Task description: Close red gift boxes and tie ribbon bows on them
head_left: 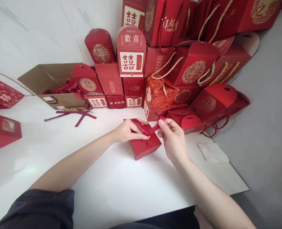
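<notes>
A small red gift box (145, 147) with curved, interlocking top flaps sits on the white table in front of me. Across its top runs a red ribbon (152, 129). My left hand (128, 131) rests at the box's upper left, its thumb and fingers pinching the ribbon close to the middle of the lid. To the right, my right hand (173, 136) grips the ribbon's end between thumb and forefinger, just above the box. The stretch of ribbon between both hands slants up to the right. Part of the lid is hidden behind my left hand.
Stacked red gift boxes (131, 62) line the wall behind. An open cardboard carton (66, 100) with red ribbon inside stands back left, loose ribbon strips (82, 116) before it. More red boxes (3, 130) are far left. A folded white cloth or tissue (213, 153) lies right.
</notes>
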`<state>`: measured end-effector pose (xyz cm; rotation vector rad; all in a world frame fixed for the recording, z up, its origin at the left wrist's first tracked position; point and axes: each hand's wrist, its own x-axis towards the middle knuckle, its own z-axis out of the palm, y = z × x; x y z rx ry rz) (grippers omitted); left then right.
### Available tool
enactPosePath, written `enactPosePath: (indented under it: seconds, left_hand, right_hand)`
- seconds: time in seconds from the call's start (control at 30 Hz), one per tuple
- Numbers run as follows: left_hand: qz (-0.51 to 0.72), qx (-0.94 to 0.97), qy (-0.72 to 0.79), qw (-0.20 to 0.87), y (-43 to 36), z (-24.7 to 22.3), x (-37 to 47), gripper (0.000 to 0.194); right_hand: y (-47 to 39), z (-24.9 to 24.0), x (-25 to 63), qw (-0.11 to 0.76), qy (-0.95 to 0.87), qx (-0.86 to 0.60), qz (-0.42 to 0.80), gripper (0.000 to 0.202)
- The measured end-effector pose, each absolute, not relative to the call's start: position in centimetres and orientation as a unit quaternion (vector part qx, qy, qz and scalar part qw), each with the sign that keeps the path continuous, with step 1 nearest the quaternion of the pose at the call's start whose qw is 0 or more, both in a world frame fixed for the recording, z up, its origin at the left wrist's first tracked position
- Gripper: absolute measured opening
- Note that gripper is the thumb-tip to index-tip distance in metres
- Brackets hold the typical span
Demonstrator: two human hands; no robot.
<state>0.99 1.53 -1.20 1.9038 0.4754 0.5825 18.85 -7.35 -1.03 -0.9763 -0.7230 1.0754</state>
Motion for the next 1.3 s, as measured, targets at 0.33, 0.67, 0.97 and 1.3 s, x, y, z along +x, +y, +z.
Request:
enactPosePath:
  seconds: [0.33,0.67,0.97,1.3]
  left_hand:
    - [0.162,0.781,0.217,0.562,1.9,0.7,1.2,0.026]
    - [0.109,0.81,0.244,0.521,1.4,2.2,1.2,0.019]
    - [0.136,0.817,0.279,0.485,0.8,1.9,1.0,0.016]
    - [0.132,0.819,0.235,0.507,1.4,1.1,0.8,0.022]
  right_hand:
    - [-10.7,1.0,16.3,0.631,-0.652,-0.4,0.125,0.011]
    - [-8.8,0.5,10.2,0.166,-0.942,-0.264,-0.122,0.024]
    - [-7.3,5.0,14.5,0.229,-0.942,-0.237,0.063,0.021]
    - [-2.4,5.8,21.4,0.156,-0.932,-0.293,0.142,0.014]
